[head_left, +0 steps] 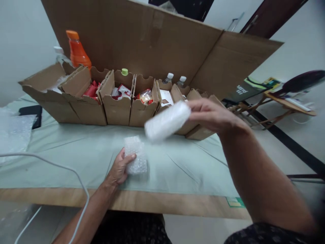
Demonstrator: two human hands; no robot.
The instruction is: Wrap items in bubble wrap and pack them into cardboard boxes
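- The left hand (119, 167) holds a bubble-wrapped bundle (137, 159), its thumb on top, near the front edge of the tabletop (177, 205).
- The right hand (210, 115) grips one end of a blurred white packet (166, 123), above the tabletop.
- Cardboard boxes (118, 112) stand along the far edge.

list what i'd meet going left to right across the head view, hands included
Bubble wrap sheet → orange bottle → left hand → bubble-wrap bundle → blurred white bundle → right hand → dark paddle-shaped object.
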